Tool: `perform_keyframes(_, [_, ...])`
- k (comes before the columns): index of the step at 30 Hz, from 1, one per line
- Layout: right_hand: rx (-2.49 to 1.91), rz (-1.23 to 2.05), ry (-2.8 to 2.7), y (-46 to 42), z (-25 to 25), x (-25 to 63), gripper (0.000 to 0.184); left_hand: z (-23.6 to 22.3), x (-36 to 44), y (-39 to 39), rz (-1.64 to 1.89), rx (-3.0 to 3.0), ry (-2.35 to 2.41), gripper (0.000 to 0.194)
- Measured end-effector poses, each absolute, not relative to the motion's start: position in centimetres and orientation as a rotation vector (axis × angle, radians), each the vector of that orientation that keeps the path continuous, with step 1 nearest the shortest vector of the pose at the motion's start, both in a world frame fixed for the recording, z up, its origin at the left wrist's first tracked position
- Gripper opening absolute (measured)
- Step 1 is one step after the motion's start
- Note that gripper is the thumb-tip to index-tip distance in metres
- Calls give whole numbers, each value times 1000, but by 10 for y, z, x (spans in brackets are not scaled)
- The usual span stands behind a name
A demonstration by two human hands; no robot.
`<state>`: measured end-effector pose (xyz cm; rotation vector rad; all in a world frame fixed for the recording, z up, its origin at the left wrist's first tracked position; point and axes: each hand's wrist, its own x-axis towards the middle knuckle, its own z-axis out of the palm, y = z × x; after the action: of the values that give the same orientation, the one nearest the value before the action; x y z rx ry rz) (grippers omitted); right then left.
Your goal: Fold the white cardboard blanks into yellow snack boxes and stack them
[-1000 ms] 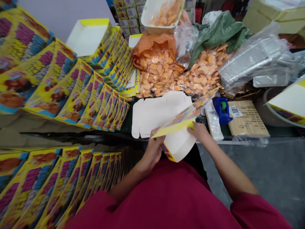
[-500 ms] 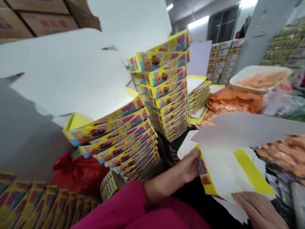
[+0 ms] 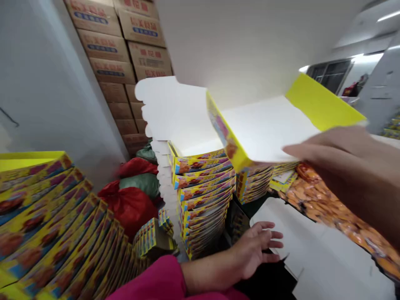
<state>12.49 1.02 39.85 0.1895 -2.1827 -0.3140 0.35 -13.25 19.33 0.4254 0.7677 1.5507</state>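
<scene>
My right hand [image 3: 350,154], smeared a little by motion, grips the near edge of an open cardboard box [image 3: 265,129] with a white inside, yellow printed walls and a raised lid. The box is held tilted in the air at the right end of a stack of similar boxes [image 3: 204,196]; I cannot tell whether they touch. Lower down, my left hand [image 3: 256,250] is empty with its fingers spread. Beside those fingers lies a flat white cardboard sheet [image 3: 337,246] with cut edges.
Another tall stack of printed boxes [image 3: 56,221] leans at the left. Red sacks [image 3: 134,212] lie on the floor behind, before piled brown cartons [image 3: 106,54]. Many orange wrapped packets [image 3: 337,208] spread at the right. A grey wall [image 3: 93,112] stands at the left.
The box has risen from my lap toward the stacks in my right hand. My left hand has let go of it and opened. The view has swung left, and a flat white sheet shows below.
</scene>
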Motion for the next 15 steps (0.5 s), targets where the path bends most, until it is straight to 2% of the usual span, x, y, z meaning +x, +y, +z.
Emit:
perform_keyframes(2, [218, -468, -2165, -2, 428, 79, 30, 194, -1, -138, 1565, 424, 779, 59])
perform_keyframes(5, [324, -415, -2197, -23, 451, 20, 27, 195, -6, -143, 1601, 416, 793, 59])
perform_keyframes(11, [486, -3, -2303, -49, 444, -44, 21, 190, -18, -152, 1642, 377, 794, 59])
perform_keyframes(15, [385, 72, -2565, -48, 435, -62, 18, 184, -21, -155, 1655, 376, 775, 54])
